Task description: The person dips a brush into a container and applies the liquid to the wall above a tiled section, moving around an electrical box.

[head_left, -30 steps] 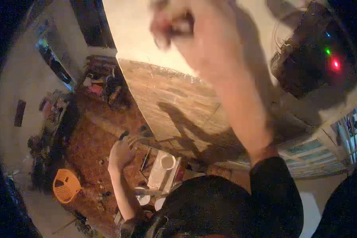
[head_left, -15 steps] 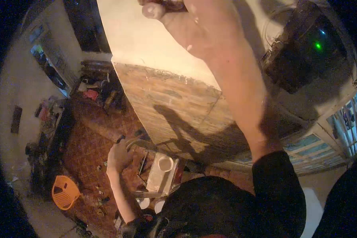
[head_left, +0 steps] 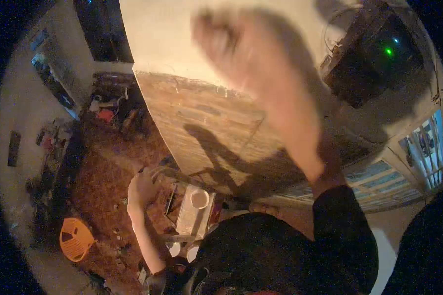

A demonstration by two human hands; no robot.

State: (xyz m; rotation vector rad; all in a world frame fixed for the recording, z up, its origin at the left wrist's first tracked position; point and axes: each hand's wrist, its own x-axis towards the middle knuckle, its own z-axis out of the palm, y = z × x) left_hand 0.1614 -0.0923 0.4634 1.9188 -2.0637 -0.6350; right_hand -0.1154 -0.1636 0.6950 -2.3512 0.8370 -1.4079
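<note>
My right hand (head_left: 221, 42) is raised against the pale upper part of the wall (head_left: 162, 34). It is smeared by motion; its fingers look curled, and what they hold, if anything, cannot be made out. Lower down at the left, my left hand (head_left: 142, 189) is closed at the end of a curved rail (head_left: 174, 173), which looks like part of a stepladder. Beside that rail, a round whitish container (head_left: 199, 199) stands on a pale, flat, box-like surface (head_left: 189, 223).
Brown wood-patterned facing (head_left: 177, 110) covers the lower wall. A dark device with a green light (head_left: 374, 64) sits at upper right, above window panes (head_left: 384, 174). Far below on the reddish floor (head_left: 103, 172) is an orange plastic chair or basket (head_left: 76, 240). White round containers (head_left: 193, 254) show near my body.
My right hand has moved down and slightly right across the pale wall and is now blurred. My left hand stays at the rail; the whole view has shifted slightly.
</note>
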